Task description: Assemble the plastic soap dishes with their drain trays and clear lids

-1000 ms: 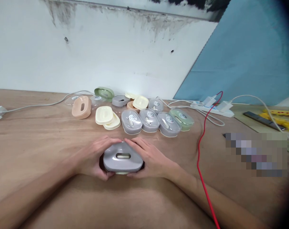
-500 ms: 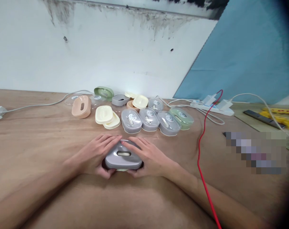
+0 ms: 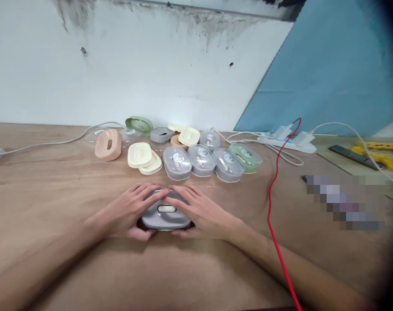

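Two hands, the left hand (image 3: 136, 209) and the right hand (image 3: 201, 211), are curved partly open around a grey box (image 3: 167, 220), which is gripped between them low over the table (image 3: 151, 276); whether it touches the wood cannot be told. Its top and far edge are covered by the fingers, and its near edge is braced by the thumbs. Between the hands, a pale strip (image 3: 167, 208) is seen in the box's slot.

Just beyond the hands, three grey lidded boxes (image 3: 201, 163) are lined up, with a green lidded box (image 3: 246, 160) beside them to the right. Round printed labels (image 3: 178, 157) are carried on their clear tops; the writing is too small to be read. Beyond the left hand, two cream lids (image 3: 139, 154) are overlapped, and a peach cover (image 3: 103, 147) is set farther left. To the right of the hands, a red cable (image 3: 270, 207) is strung.
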Demonstrator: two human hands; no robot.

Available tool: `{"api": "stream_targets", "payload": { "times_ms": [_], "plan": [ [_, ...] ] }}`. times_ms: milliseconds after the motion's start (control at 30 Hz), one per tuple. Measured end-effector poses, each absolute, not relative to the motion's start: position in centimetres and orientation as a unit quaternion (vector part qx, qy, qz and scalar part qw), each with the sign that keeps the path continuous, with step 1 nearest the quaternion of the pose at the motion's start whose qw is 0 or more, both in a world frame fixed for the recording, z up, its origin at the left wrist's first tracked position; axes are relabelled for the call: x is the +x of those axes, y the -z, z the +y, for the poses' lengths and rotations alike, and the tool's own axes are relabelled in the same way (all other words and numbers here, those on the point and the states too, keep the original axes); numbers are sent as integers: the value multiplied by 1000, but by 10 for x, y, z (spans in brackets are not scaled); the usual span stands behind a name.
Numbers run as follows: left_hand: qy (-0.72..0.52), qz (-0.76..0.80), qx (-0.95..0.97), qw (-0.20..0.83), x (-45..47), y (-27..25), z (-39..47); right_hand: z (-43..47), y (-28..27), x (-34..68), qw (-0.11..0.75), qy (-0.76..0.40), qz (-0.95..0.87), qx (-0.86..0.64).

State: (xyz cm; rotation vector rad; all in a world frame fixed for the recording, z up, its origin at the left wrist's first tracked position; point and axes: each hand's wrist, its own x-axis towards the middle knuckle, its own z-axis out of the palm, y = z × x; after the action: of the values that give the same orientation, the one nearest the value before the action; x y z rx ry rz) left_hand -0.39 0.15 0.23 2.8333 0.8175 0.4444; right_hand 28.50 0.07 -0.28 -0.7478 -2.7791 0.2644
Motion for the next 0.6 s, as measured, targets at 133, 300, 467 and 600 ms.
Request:
{"api": "stream_targets", "payload": {
  "times_ms": [133, 300, 467, 600],
  "plan": [
    [-149, 264, 946, 111, -5, -6, 3, 0, -1, 286, 136, -139, -947, -255],
    [-162, 263, 942, 133, -6, -5, 4, 2, 2, 287, 146, -152, -944, -254],
    [-205, 265, 928, 164, -16, -2, 13, 5, 3, 287, 162, -145, -944, -250],
    [-256, 400, 873, 107, -35, -1, 32, 7, 0, 290, 175, -131, -940, -262]
  ]
}}
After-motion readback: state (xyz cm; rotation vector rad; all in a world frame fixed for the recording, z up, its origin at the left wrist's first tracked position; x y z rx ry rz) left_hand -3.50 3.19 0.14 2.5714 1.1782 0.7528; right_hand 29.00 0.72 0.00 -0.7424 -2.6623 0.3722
